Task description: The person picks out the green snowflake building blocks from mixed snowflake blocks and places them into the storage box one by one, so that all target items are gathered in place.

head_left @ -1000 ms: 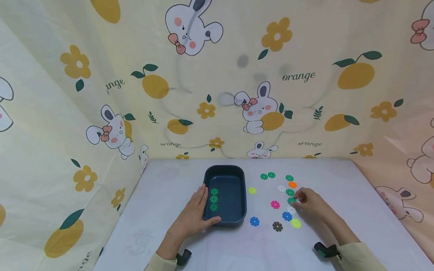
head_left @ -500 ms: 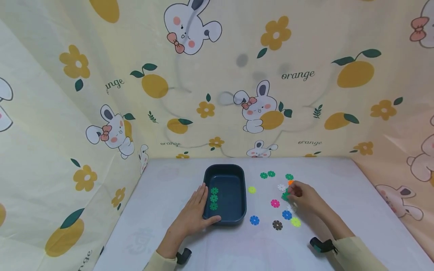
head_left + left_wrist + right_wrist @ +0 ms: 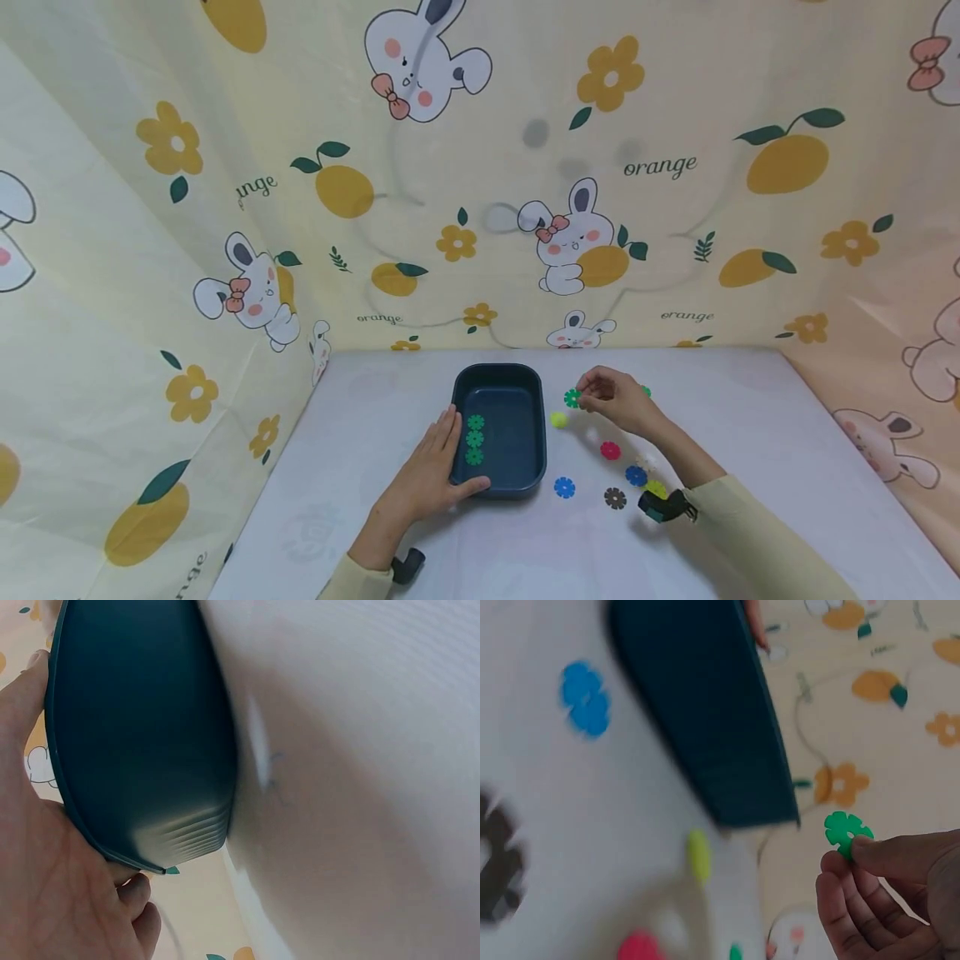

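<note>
My left hand (image 3: 426, 475) rests against the left side of a dark blue rectangular tray (image 3: 543, 433), its fingers lying along the wall and its thumb over the near rim. In the left wrist view the hand (image 3: 52, 877) lies at the tray's edge. Three green notched discs (image 3: 475, 437) lie in a row inside the tray. Right of the tray and above the table, my right hand (image 3: 618, 402) pinches a green flower-shaped notched disc (image 3: 844, 829) between thumb and fingertips; the right wrist view shows it plainly.
On the white table (image 3: 337, 467), right of the tray, lie loose discs: yellow (image 3: 558, 420), pink (image 3: 611, 451), blue (image 3: 565, 487), brown (image 3: 615, 498) and others partly behind the right forearm. A patterned cloth (image 3: 495, 275) hangs behind the table.
My right hand has picked up a green disc from the right-hand cluster and carried it left and away from me, towards the tray. The left hand and tray have stayed put.
</note>
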The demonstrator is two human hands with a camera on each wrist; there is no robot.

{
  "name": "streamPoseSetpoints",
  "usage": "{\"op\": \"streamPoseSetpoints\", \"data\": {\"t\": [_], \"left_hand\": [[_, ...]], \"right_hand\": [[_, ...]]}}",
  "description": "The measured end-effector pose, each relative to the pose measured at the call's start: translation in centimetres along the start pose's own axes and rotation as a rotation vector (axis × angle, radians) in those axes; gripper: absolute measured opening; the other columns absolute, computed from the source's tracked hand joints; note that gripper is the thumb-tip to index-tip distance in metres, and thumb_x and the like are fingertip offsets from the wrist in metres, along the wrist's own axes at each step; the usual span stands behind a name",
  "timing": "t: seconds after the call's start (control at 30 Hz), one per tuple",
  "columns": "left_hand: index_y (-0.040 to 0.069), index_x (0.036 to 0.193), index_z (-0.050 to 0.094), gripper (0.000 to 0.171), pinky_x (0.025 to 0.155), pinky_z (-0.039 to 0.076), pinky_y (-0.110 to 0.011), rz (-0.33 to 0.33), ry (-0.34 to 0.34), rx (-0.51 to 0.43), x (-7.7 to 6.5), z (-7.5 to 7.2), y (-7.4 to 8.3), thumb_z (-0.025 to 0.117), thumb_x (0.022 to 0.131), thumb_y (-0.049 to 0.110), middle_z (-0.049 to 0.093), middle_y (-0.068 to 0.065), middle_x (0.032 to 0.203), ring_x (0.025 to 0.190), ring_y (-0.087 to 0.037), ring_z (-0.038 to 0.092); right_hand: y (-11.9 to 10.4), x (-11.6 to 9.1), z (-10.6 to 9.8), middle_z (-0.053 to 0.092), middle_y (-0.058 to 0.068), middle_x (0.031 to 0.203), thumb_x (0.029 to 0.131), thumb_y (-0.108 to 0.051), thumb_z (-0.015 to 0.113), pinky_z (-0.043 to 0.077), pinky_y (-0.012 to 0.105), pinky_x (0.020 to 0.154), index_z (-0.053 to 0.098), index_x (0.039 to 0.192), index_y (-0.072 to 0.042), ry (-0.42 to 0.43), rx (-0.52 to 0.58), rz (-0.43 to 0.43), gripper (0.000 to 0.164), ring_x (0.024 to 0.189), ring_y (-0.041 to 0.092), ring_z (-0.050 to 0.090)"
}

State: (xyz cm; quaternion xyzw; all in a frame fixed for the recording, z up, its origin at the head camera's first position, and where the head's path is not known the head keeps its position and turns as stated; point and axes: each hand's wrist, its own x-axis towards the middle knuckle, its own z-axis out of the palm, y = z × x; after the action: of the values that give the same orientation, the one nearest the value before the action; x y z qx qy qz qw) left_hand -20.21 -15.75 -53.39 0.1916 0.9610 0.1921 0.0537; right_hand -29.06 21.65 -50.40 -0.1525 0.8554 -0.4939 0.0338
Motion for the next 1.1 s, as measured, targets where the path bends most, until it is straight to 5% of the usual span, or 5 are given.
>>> {"op": "streamPoseSetpoints", "data": {"t": [0.23,0.5,0.87,1.1], "left_hand": [[0.007,0.173,0.006,0.119,0.135,0.013,-0.048,-0.007,-0.002,-0.006,0.0,-0.1,0.0,0.063,0.095,0.076,-0.002,-0.006,0.182,0.168,-0.023,0.001],[0.008,0.173,0.006,0.119,0.135,0.014,-0.049,-0.001,-0.003,0.003,0.2,0.1,-0.2,0.063,0.095,0.077,-0.002,-0.006,0.182,0.168,-0.024,0.002],[0.007,0.173,0.005,0.117,0.135,0.014,-0.05,0.012,-0.006,-0.007,0.0,0.0,-0.3,0.062,0.096,0.075,-0.002,-0.008,0.182,0.168,-0.025,0.001],[0.007,0.173,0.006,0.117,0.135,0.013,-0.05,0.016,-0.011,-0.01,0.0,-0.2,-0.2,0.061,0.096,0.076,-0.002,-0.007,0.181,0.168,-0.025,0.0]], "right_hand": [[-2.6,3.1,2.7,0.071,0.01,0.1,0.099,-0.004,0.077,0.065,0.033,0.083,0.07,0.116,-0.003,-0.086,0.057,-0.065,0.018,0.088,0.024,0.07],[-5.0,6.3,5.7,0.07,0.013,0.101,0.101,-0.004,0.075,0.065,0.053,0.09,0.071,0.115,-0.001,-0.146,0.109,-0.063,0.015,0.088,0.022,0.071],[-5.9,9.4,10.3,0.071,0.01,0.09,0.098,0.0,0.074,0.065,0.032,0.076,0.071,0.109,0.003,-0.207,0.065,-0.032,0.011,0.078,0.018,0.069],[-6.1,10.4,12.2,0.069,0.01,0.083,0.094,0.006,0.075,0.063,0.031,0.068,0.07,0.106,0.009,-0.198,0.05,-0.005,0.013,0.069,0.015,0.067]]}}
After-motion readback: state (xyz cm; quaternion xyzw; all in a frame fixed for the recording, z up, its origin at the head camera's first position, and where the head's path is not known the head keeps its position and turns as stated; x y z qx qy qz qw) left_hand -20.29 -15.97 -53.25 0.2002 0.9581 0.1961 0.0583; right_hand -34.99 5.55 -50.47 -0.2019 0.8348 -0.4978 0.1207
